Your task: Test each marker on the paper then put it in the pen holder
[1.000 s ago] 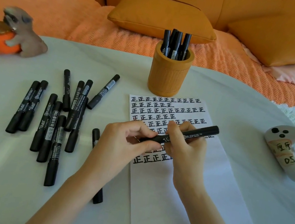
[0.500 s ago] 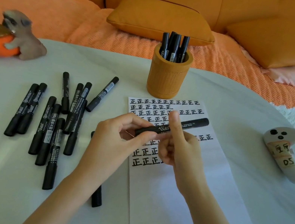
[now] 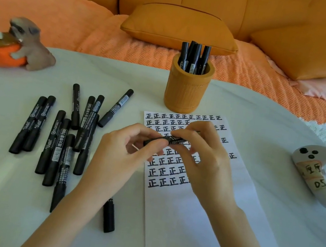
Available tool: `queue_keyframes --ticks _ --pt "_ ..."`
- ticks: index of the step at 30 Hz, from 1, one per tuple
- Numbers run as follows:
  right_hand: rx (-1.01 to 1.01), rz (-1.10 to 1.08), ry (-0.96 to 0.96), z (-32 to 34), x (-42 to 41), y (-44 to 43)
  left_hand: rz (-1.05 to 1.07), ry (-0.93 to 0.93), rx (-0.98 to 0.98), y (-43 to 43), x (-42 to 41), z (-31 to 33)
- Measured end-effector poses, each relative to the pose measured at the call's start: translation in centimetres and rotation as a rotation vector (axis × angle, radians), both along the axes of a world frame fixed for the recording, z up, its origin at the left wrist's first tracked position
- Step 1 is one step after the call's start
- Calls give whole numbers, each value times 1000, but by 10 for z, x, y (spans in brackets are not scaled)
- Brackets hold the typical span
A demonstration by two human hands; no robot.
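A black marker is held nearly level, seemingly capped, over the half-filled paper; several markers stand in the orange pen holder.

Both hands hold one marker above the paper, which carries rows of black characters: the left hand pinches its left end and the right hand grips its middle. Behind the paper stands the holder with upright markers in it. Loose markers lie on the surface at the left.
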State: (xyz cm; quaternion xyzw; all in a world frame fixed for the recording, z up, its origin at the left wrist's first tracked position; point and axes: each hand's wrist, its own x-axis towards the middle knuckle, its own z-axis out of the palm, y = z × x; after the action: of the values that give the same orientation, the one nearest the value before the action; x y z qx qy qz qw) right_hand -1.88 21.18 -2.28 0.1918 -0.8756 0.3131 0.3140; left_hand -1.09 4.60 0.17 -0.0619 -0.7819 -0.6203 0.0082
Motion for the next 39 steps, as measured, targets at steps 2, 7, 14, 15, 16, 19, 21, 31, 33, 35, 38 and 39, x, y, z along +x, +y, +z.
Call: queue_keyframes --ticks 2,7,14,15,16,19,21,31,33,35,38,39 --pt "-32 -26 -3 3 -6 0 2 -11 21 -4 -1 1" --pt "-455 -53 -122 30 -37 1 96 17 -82 -21 -2 -7" --pt "-775 -72 -70 72 -87 1 326 113 -385 -39 13 -18" --pt "-768 -77 -54 75 -94 1 339 104 -408 -40 15 -18" --pt "-757 -86 -45 77 -101 0 345 89 -433 -41 17 -18" --pt "-749 -112 -32 82 -118 -2 347 34 -501 -40 22 -21" --pt "-731 -122 -16 84 -126 -3 352 -4 -522 -40 23 -24" --pt "-48 -422 -198 54 -142 -2 295 -126 -538 -30 26 -27" --pt "-12 -477 -243 53 -142 -3 289 -136 -532 -28 25 -26" --pt "4 -507 -288 56 -142 -3 286 -146 -514 -27 24 -25" --pt "88 -527 -409 67 -145 -4 282 -145 -510 -25 23 -23" --pt "124 -531 -434 69 -146 -4 280 -140 -515 -25 23 -23"
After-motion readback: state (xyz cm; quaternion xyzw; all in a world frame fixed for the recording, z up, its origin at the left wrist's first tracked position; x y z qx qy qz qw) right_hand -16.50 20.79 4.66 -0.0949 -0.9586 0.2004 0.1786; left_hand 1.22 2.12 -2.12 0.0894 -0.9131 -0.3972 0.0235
